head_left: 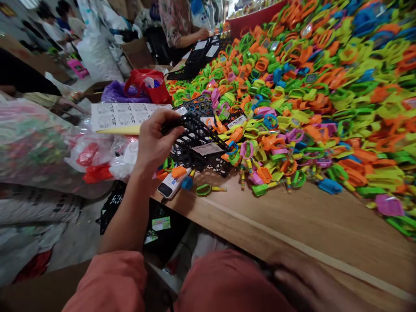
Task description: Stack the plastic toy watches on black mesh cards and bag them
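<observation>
My left hand (159,134) is closed, thumb and fingers pinching the upper left corner of a black perforated plastic sheet (203,136) with a white label on it. The sheet is tilted over the table's left part, beside the heap of colourful plastic toy watches (286,117). Low at the right, my right hand (302,275) is smeared by motion near the table's front edge, and its fingers cannot be made out. A white power bank (173,185) lies below the held sheet, close to a green toy watch (203,189).
A printed label sheet (126,116) is left of the held sheet, with a red bag (152,89) behind. Large filled plastic bags (35,143) stand at the left. Across the table (247,216), a person in a patterned top (175,21) works beside more black sheets (198,56).
</observation>
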Demonstrator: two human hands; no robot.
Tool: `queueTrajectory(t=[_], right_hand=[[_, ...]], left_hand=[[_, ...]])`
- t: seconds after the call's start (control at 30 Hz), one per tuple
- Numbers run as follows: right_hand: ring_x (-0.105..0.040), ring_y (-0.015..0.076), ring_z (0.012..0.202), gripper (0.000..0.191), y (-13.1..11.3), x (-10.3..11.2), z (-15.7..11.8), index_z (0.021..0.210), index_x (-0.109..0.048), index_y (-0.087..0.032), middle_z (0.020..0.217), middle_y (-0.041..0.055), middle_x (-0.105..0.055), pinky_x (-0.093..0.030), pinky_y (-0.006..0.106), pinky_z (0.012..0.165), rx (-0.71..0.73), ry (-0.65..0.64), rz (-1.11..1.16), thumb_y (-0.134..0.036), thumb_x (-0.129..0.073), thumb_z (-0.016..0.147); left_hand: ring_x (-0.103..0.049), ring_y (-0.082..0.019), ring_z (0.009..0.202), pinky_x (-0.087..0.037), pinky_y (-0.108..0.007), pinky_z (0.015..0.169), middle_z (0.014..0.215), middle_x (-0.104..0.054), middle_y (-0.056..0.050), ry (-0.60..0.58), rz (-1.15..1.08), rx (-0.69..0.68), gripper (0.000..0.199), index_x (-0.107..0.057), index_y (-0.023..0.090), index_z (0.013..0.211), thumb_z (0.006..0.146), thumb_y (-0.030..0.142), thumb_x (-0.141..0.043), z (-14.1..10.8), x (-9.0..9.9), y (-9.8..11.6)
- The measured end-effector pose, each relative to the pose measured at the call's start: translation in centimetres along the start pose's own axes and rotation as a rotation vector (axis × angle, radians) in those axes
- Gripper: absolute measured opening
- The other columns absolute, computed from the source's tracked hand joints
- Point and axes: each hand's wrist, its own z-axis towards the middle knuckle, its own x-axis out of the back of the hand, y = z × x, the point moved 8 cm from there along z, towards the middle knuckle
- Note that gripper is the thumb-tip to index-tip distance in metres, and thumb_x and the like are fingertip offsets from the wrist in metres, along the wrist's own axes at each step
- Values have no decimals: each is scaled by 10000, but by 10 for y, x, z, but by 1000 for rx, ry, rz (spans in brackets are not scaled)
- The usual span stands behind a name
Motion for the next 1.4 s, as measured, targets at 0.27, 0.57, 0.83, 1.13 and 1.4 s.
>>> queueTrajectory(t=[0.27,0.57,0.83,1.13,1.4], right_hand=[[-655,225,920,184,-76,33,150,1093,-667,-198,1026,99,-700,-517,345,837,529,301,-148,-221,-494,1031],[-608,273,1017,48,-79,-2,204,999,-676,-172,1053,123,-670,-482,351,849,380,286,-544,-161,-653,957],[-636,215,844,162,-44,43,155,1006,-673,-198,920,61,-687,-476,315,765,385,389,-31,-301,-550,985],[-468,146,615,213,-25,28,141,897,-617,-206,681,-44,-517,-349,257,566,167,421,274,-388,-723,859],[-621,219,807,149,-56,11,154,866,-688,-204,867,43,-669,-503,339,757,302,317,222,-349,-719,855]], left_hand=[[-615,-190,1001,-504,-328,897,1005,-697,3,189,173,-9,286,-794,323,1088,851,164,-799,-144,80,67],[-648,-189,938,-534,-314,826,995,-790,-45,-159,115,-43,199,-775,264,1029,982,148,-621,-216,14,78],[-654,-235,1198,-572,-411,986,1266,-735,-117,-472,-7,-191,381,-681,221,1283,1008,89,-453,-235,-92,13],[-534,-323,1345,-450,-522,1152,1411,-618,-130,-575,-52,217,634,-491,292,1510,928,381,-725,-242,-102,-18],[-410,-359,1479,-312,-559,1246,1577,-478,-164,-564,-125,288,833,-368,282,1597,887,499,-747,-261,-121,-30]])
